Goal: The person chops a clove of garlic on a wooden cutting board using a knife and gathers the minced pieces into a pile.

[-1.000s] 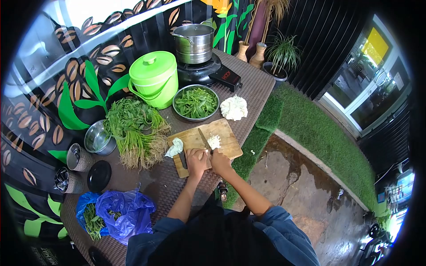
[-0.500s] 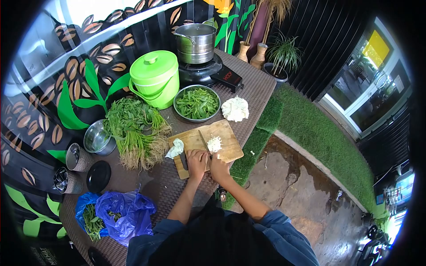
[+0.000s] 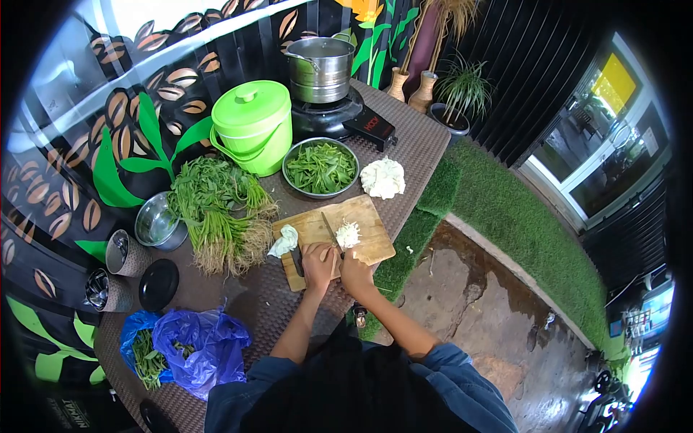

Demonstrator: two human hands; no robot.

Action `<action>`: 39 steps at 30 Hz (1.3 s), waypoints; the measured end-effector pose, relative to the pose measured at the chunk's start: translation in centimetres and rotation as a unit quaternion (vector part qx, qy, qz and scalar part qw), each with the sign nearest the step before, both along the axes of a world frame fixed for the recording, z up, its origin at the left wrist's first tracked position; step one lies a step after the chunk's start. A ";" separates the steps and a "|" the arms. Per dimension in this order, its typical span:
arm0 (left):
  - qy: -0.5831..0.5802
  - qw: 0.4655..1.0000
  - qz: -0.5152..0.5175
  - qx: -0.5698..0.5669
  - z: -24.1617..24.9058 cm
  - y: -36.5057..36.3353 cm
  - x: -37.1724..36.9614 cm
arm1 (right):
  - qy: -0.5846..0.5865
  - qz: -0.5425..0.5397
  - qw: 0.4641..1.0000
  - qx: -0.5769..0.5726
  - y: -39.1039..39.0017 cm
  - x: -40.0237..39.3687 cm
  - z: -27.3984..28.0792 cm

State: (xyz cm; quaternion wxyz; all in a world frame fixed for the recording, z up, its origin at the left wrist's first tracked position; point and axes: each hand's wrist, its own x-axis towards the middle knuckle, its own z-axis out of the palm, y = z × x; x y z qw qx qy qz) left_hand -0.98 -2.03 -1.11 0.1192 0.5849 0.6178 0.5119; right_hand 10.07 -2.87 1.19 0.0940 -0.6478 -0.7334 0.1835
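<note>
On the wooden cutting board (image 3: 373, 213), my right hand (image 3: 356, 276) grips a knife (image 3: 329, 226), its handle hidden in my fist and its blade pointing away to the upper left. Close beside it, my left hand (image 3: 318, 265) presses down on the board with curled fingers; what lies under them is hidden. A small heap of white shreds (image 3: 348, 233) sits right of the blade. Near my left hand is a pale green-white leafy piece (image 3: 284, 241) at the board's left edge. A crinkled whitish piece (image 3: 382, 178), like cut cabbage, rests beyond the board.
A metal bowl of green leaves (image 3: 320, 169), a lidded green bucket (image 3: 251, 130) and a pot (image 3: 320, 72) on a burner (image 3: 328, 119) stand behind. Leftward are rooted greens (image 3: 224, 216), a steel bowl (image 3: 159, 222) and plastic bags (image 3: 198, 353). The table edge (image 3: 433, 177) drops off at right.
The view has shifted very slightly. Both hands, the knife and the white shreds stay in almost the same places.
</note>
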 end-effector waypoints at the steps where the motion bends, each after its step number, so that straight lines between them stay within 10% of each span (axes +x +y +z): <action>1: 0.000 1.000 0.000 -0.001 -0.1 0.0 0.0 | -0.006 0.003 1.000 0.020 -0.2 -0.2 -0.1; 39: 0.029 1.000 0.009 -0.008 -0.1 0.0 0.3 | -0.006 -0.030 0.999 0.020 -0.8 0.0 -0.5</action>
